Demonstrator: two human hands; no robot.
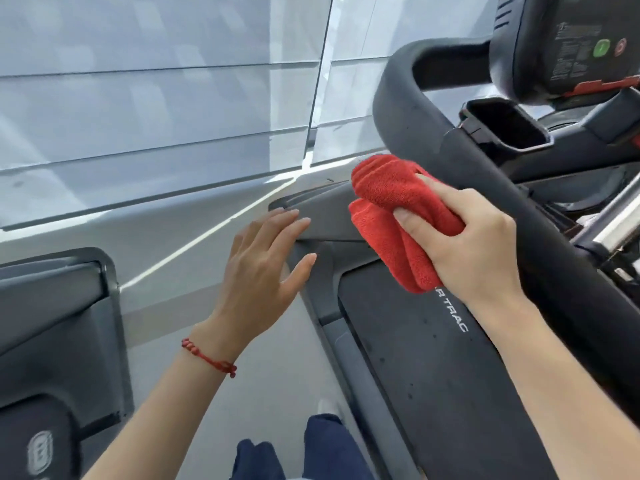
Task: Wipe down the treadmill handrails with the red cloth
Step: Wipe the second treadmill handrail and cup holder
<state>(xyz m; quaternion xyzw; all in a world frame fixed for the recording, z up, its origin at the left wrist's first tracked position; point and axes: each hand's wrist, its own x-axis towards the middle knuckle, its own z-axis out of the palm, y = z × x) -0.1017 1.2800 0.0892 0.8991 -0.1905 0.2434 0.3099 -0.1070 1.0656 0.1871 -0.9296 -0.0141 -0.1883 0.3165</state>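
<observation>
My right hand [474, 244] grips a bunched red cloth [391, 199], held just left of the dark treadmill handrail [512, 188] that runs diagonally from upper middle to lower right. Whether the cloth touches the rail I cannot tell. The rail curves at its top [398, 84] toward the console. My left hand [259, 268] hovers to the left with fingers spread, holding nothing, a red string bracelet on its wrist. It is above the floor beside the treadmill deck.
The treadmill console [581, 46] with a green and a red button sits top right, a dark cup holder [509, 126] below it. The black belt [433, 358] lies beneath. Another machine [59, 323] stands at the left. Windows with blinds fill the background.
</observation>
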